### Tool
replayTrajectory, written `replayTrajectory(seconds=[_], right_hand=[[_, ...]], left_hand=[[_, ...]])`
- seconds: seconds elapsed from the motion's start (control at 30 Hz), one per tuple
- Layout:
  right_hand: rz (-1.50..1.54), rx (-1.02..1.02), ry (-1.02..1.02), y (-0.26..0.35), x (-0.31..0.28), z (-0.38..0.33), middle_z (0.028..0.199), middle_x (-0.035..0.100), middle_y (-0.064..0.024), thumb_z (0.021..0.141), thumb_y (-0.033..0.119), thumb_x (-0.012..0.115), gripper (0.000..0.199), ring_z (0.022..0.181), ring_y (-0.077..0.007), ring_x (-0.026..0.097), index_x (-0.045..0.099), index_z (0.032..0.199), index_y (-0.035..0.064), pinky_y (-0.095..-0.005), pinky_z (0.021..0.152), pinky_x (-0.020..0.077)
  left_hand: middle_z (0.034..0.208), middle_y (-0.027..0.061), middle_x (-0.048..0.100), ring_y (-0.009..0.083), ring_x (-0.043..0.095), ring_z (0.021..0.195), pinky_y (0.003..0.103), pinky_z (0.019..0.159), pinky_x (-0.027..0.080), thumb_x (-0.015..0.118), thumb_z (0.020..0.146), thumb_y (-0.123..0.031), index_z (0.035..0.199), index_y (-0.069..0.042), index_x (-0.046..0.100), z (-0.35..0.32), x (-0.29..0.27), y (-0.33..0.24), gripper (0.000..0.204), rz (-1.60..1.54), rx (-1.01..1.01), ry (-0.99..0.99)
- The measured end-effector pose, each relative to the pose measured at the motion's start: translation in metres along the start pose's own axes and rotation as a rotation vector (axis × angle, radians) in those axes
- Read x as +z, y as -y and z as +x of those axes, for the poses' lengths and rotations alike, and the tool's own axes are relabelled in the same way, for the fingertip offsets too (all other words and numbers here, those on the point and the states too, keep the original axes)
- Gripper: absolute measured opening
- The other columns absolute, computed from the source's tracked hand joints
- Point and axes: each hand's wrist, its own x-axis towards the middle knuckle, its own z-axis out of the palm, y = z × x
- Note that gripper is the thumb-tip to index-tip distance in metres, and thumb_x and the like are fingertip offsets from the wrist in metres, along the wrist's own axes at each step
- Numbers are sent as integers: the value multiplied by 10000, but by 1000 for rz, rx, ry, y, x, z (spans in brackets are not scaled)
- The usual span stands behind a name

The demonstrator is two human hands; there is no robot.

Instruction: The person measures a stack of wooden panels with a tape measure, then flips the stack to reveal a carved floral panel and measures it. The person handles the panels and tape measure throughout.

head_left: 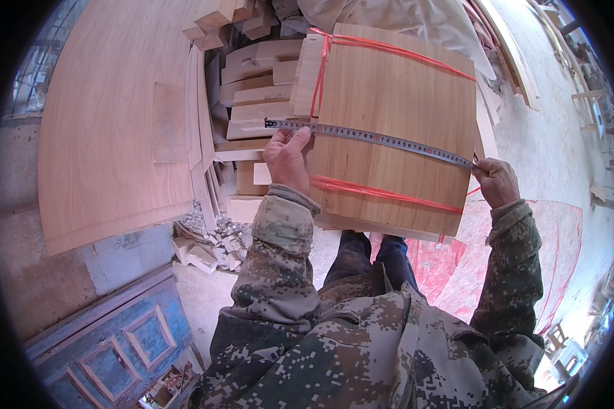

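A steel tape measure blade (382, 138) stretches across a square wooden board (396, 102), which lies on top of a stack bound with red plastic twine (389, 192). My left hand (290, 158) pinches the blade at the board's left edge, thumb on top, and the blade's end sticks out past it to the left. At the right edge my right hand (496, 181) grips the other end of the blade, its fingers closed. Whatever else the right hand may hold is hidden.
Stacked wood blocks (262, 95) lie left of the board. A large plywood sheet (116, 123) stands farther left, with scraps (211, 249) on the floor beneath. A blue panelled door (116, 341) is at lower left, red sheeting (546, 232) at right, pale cloth (402, 17) beyond.
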Motion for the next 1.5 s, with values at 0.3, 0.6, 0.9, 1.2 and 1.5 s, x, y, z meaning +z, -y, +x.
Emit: replayTrajectory(seconds=[0.3,0.6,0.9,1.2,1.5], right_hand=[[-9,9,29,4,-3,1,773,641,-250,961,279,644,315,750,-433,650,705,824,1,-490,682,484],[5,7,32,-1,1,3,730,629,-227,960,221,673,242,672,-348,629,731,891,-4,-446,649,473],[29,7,25,-3,3,2,769,636,-241,959,237,655,258,708,-390,632,717,888,-3,-452,664,485],[386,118,89,-15,-5,2,719,691,-83,931,148,690,184,671,-167,622,774,953,-14,-349,656,498],[350,45,19,-25,7,4,682,632,-84,940,190,722,219,659,-146,586,755,880,-18,-337,643,476]], left_hand=[[1000,63,730,134,676,859,267,829,546,720,939,4,1078,20,688,1,-2,-1,143,47,12,-13],[994,67,728,138,679,853,268,835,546,713,936,14,1087,20,675,0,1,-3,156,30,11,-18],[1012,66,731,134,684,874,275,853,547,721,921,16,1105,15,659,3,-2,-1,195,8,20,-5],[1013,74,733,147,694,865,281,839,560,718,917,22,1072,9,665,5,-5,0,164,18,12,-5],[1009,76,730,147,689,874,283,858,559,716,921,19,1075,5,656,8,-6,1,166,1,21,-4]])
